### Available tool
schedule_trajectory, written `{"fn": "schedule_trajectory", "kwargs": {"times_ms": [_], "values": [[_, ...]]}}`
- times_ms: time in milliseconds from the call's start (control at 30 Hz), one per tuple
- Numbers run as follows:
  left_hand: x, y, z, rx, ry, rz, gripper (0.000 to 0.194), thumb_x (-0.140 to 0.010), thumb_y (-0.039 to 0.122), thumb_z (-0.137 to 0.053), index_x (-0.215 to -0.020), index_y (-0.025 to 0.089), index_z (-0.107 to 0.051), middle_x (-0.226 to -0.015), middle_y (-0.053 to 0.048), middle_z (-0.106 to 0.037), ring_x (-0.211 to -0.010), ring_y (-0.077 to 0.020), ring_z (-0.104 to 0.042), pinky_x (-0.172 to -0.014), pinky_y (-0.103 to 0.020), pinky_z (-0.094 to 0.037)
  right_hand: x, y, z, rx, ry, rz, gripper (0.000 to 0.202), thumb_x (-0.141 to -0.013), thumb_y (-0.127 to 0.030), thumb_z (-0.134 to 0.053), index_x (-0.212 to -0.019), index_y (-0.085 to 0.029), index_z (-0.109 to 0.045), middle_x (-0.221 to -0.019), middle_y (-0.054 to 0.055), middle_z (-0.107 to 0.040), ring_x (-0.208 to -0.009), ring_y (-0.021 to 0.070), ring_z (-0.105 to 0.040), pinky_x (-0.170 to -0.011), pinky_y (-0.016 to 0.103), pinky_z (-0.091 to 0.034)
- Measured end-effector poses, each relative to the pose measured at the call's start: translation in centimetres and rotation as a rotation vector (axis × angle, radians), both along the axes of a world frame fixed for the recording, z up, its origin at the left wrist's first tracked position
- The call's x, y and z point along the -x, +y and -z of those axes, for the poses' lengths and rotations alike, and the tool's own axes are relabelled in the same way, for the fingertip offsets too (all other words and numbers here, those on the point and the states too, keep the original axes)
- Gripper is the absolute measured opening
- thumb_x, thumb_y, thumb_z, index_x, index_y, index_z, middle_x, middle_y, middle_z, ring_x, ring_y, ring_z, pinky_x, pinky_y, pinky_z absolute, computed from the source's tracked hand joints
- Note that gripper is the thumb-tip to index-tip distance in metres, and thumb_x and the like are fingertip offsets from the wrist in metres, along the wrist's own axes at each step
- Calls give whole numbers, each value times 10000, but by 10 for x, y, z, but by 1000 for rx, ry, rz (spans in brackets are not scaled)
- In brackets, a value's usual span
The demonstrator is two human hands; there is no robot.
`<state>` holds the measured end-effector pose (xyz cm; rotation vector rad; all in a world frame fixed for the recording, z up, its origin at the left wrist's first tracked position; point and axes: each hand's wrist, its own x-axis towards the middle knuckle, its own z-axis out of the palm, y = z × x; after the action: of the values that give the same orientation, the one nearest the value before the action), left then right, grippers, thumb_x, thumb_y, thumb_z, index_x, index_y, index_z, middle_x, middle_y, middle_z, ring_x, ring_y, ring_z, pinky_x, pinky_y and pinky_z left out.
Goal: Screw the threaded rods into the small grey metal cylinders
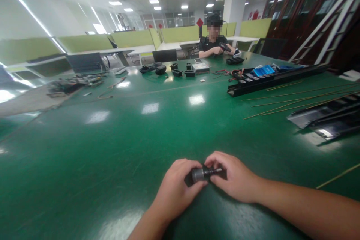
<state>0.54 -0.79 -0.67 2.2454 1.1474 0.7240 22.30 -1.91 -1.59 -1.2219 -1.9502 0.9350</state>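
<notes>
In the head view, a small dark cylindrical tool lies sideways between my hands, low over the near part of the green table. It has a grey barrel, a narrower black collar and a slim silver bit pointing right. My left hand is closed around the barrel end, thumb and fingers on either side. Curled about the bit end is my right hand, its thumb and fingertips close to the collar. Something dark shows beneath the bit against the right palm; what it is I cannot make out.
Across the green table a person sits holding a dark tool. Several small black boxes stand near the far edge. Black channels, thin yellowish rods and more dark profiles lie right. A cluttered board is at left.
</notes>
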Motion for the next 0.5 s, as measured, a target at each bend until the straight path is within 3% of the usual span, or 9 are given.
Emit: {"fn": "schedule_trajectory", "kwargs": {"times_ms": [500], "values": [[-1,-2,2,-58,4,-21,262,-777,216,-757,-1013,255,-651,-926,-18,-682,-873,-208,-618,-789,-330,-477,0,1,-3,-26,-34,-47,184,-764,-108,-654,-922,-200,-674,-862,0,-661,-804,165,-597,-719,269,-426]]}}
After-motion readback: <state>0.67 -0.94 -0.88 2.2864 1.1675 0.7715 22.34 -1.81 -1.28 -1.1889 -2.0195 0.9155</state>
